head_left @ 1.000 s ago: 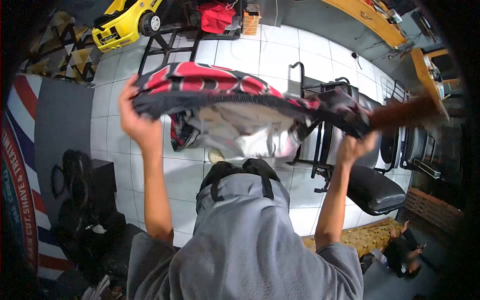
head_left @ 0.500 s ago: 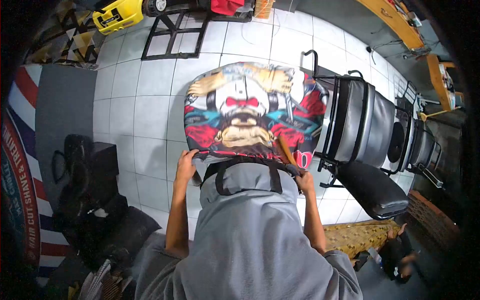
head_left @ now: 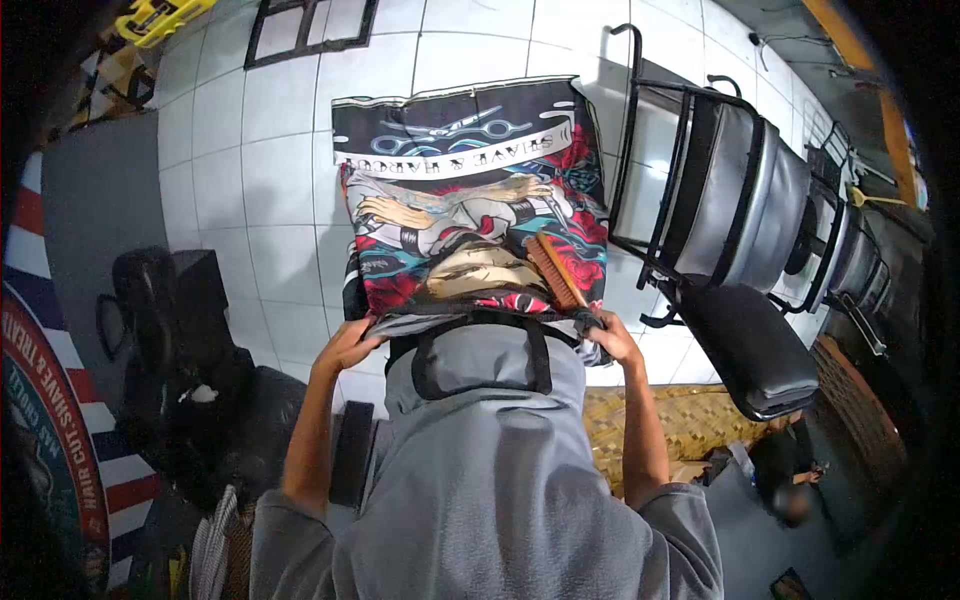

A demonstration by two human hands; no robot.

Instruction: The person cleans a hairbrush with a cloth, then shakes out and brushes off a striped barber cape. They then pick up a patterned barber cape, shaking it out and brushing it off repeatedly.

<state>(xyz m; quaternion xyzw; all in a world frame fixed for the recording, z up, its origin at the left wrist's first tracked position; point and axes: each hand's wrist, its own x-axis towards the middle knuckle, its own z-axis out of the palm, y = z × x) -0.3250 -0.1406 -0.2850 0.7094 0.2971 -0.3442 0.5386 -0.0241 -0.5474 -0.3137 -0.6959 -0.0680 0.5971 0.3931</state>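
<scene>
A barber cape point(head_left: 480, 200) printed with scissors, a banner, tattooed arms and red roses hangs spread out before my waist, over the tiled floor. My left hand point(head_left: 352, 343) is closed on its near left corner. At the near right corner my right hand point(head_left: 612, 338) is closed on the dark fabric. A brush point(head_left: 558, 272) with a wooden back and reddish-brown bristles lies slanted against the cape, its lower end close to my right hand; whether those fingers also hold it I cannot tell.
A black barber chair point(head_left: 740, 190) with metal bars stands to the right. Dark padded furniture point(head_left: 180, 370) is at the left. A person point(head_left: 785, 465) is at the lower right, beside a yellow patterned surface point(head_left: 690, 415). A black frame point(head_left: 310, 30) lies on the floor ahead.
The cape has gone from billowing and rounded to hanging flatter, with its far banner and scissors print now showing. My hands have spread slightly apart. The brush's bristles are now visible.
</scene>
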